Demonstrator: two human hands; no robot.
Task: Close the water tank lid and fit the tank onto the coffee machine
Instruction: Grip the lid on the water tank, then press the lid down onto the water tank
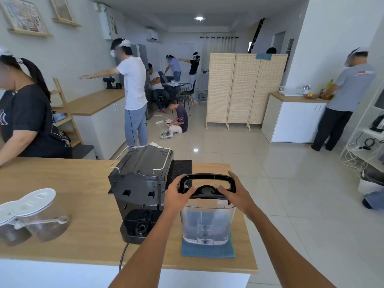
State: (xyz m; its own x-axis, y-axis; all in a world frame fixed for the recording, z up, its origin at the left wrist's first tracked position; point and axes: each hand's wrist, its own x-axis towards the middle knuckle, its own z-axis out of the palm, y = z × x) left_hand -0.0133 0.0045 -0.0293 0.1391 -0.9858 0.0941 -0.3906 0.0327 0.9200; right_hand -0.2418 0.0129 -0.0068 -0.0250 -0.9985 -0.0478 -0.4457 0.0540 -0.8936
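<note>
A clear plastic water tank (206,224) stands upright on a blue cloth (207,250), to the right of the black coffee machine (143,183). Its black lid (206,185) with a handle loop sits at the tank's top, tilted up toward me. My left hand (178,194) grips the lid's left side, thumb on its front edge. My right hand (236,192) holds the lid's right side, fingers over the far corner. The machine's back faces me, showing its empty base socket (142,226).
The wooden counter (83,204) ends just right of the cloth. Two lidded clear canisters (35,215) stand at the left. A black mat (180,169) lies behind the machine and its power cord (124,252) hangs over the front edge. A person leans in at far left.
</note>
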